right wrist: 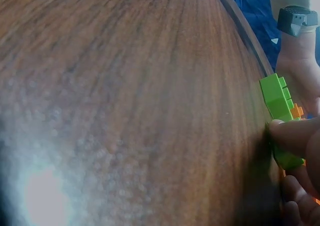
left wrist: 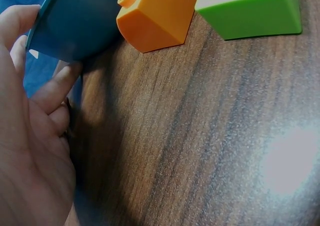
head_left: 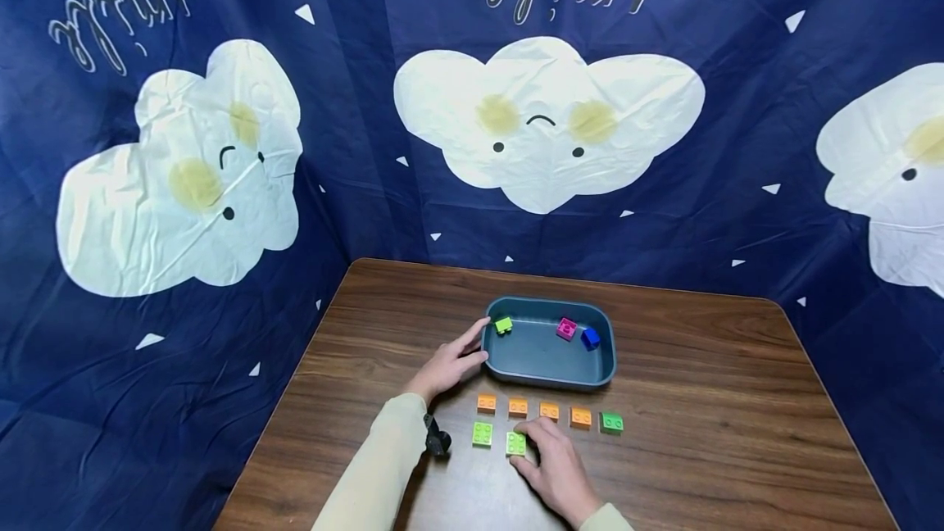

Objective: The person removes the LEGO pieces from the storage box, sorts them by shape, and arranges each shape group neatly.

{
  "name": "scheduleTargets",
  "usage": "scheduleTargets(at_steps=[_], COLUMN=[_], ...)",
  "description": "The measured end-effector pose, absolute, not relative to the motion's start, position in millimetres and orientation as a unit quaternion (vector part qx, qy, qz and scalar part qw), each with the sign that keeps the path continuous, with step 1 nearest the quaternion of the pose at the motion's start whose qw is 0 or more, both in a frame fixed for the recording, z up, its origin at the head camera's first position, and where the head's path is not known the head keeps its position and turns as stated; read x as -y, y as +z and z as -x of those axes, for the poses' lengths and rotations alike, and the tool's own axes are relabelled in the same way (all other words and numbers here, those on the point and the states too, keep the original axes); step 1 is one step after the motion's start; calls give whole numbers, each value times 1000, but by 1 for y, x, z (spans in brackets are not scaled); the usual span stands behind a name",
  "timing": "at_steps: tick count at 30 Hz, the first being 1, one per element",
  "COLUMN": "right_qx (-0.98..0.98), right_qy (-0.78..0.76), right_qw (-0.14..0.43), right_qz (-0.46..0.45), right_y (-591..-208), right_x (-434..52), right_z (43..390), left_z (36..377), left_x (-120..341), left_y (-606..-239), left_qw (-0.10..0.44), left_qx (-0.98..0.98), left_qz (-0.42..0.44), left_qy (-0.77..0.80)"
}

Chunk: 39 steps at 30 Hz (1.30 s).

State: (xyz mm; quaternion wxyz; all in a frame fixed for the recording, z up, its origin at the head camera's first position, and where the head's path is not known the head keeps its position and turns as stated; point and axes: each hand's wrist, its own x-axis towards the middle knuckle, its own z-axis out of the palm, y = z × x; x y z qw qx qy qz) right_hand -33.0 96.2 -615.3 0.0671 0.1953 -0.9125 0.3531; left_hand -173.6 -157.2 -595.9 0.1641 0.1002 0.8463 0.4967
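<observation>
My right hand pinches a lime-green building block between thumb and fingers, low over the table. In the right wrist view, the thumb and fingertips are on the sides of that block. To its left stands another lime-green block. My left hand is spread along the left side of a dark teal bin, fingertips touching its rim and outer wall. Inside the bin lie a small lime block, a magenta block and a blue block.
Between bin and hands runs a row of orange blocks, with a green block at its right end. The wooden table meets a dark blue cloth backdrop printed with clouds. A black wrist device sits on the left wrist.
</observation>
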Motion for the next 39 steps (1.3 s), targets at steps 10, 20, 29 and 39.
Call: scheduleTargets(at_steps=[10, 20, 29, 39], right_qx=[919, 927, 929, 928], right_qy=[337, 328, 325, 330], right_qw=[87, 73, 65, 63], right_qz=[-186, -169, -162, -158], right_y=[-619, -615, -615, -615], right_x=[-94, -92, -92, -92], right_z=[34, 35, 35, 34], left_z=[176, 175, 173, 173], left_x=[157, 157, 157, 156], left_y=[-598, -598, -596, -596], left_qw=[162, 162, 161, 159], left_qx=[-845, -844, -844, -844], left_qz=[-102, -106, -103, -105], left_qy=[498, 500, 501, 502])
